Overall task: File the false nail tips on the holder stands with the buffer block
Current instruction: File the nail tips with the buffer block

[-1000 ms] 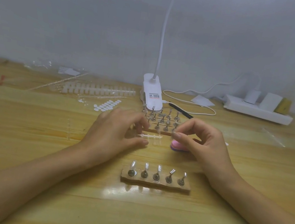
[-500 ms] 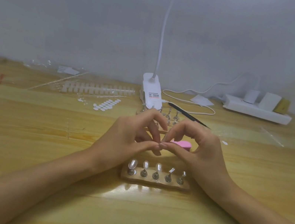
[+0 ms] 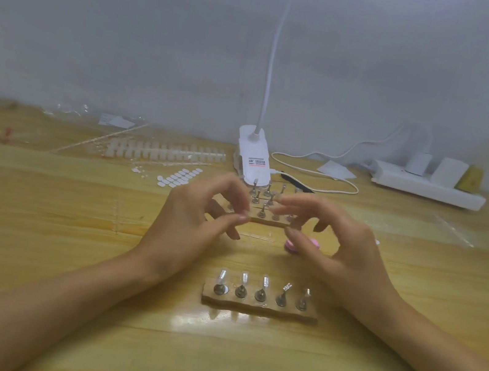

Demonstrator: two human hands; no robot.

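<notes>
A wooden holder stand [image 3: 260, 307] lies nearest me with several metal pegs. Three pegs on its left carry clear false nail tips [image 3: 244, 278]. A second holder stand [image 3: 263, 220] with bare pegs sits behind my hands. The pink buffer block [image 3: 302, 246] lies on the table under my right hand [image 3: 343, 247], whose fingers hover loosely curled above it and grip nothing. My left hand [image 3: 191, 222] floats over the table with thumb and forefinger pinched together on what looks like a small clear nail tip, hard to make out.
A clear strip [image 3: 257, 236] lies between my hands. Behind are a white clip lamp [image 3: 252, 160] with its cable, a black tool [image 3: 297, 182], rows of spare nail tips [image 3: 161, 150], white adhesive tabs [image 3: 180, 176] and a power strip [image 3: 427, 190] by the wall.
Half a second ago my hands met above the front stand with the buffer block lifted in the right. Now they have parted and the block is back on the table.
</notes>
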